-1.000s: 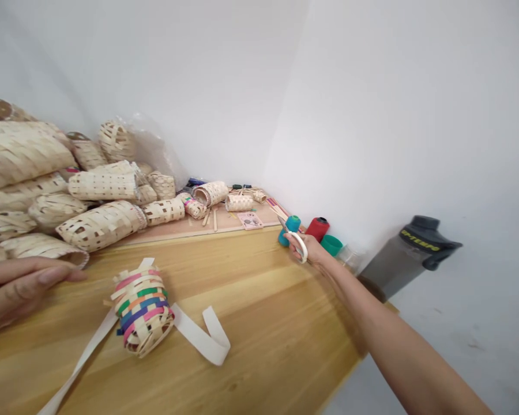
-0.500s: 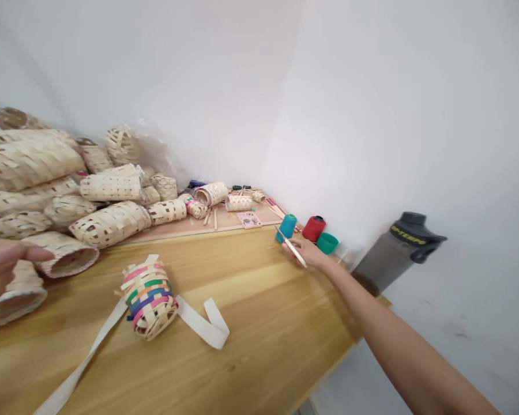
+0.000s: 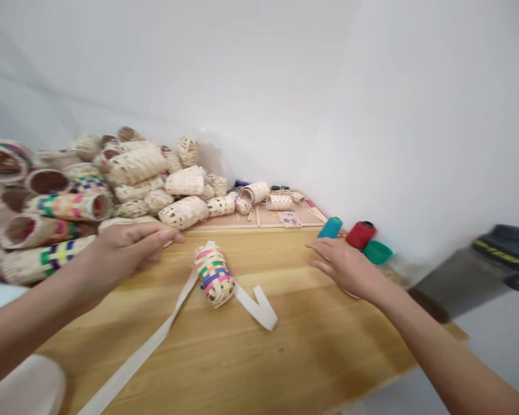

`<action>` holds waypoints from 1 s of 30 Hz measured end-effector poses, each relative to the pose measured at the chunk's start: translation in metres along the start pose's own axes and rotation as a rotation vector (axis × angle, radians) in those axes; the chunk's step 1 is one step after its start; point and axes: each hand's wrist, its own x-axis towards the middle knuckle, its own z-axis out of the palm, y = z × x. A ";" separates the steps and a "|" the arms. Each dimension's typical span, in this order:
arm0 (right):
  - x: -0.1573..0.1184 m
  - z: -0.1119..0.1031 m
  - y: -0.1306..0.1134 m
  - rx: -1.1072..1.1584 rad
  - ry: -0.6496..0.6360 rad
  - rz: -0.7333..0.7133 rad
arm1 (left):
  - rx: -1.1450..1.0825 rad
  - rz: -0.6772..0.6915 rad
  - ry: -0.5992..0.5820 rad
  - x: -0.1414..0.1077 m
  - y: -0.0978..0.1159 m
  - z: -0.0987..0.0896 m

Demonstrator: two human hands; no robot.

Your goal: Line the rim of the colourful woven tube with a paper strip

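A small woven basket (image 3: 215, 275) with pink, green, orange and blue bands lies on its side on the wooden table (image 3: 242, 369). A long white ribbon (image 3: 149, 349) runs out from both sides of it, one end folded at the right. My left hand (image 3: 132, 248) hovers left of the basket, fingers stretched out and holding nothing visible. To the right, my right hand (image 3: 343, 262) is low over the table near the blue-green thread cone (image 3: 330, 228), fingers extended. Only a thin pale edge shows below its palm; what that belongs to is hidden.
Plain and coloured woven baskets (image 3: 184, 212) are piled along the left and back. A red thread cone (image 3: 361, 234), a green cup (image 3: 378, 252) and a grey bottle (image 3: 462, 276) stand at the right. A board (image 3: 263, 217) with sticks lies behind, against the white walls.
My view has swung left. My left hand has come in towards the basket. My right hand has opened from the slim white-handled tool, which no longer shows clearly.
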 end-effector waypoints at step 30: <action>0.144 -0.033 -0.111 0.896 0.151 -0.556 | -0.164 0.107 -0.008 0.034 0.003 -0.003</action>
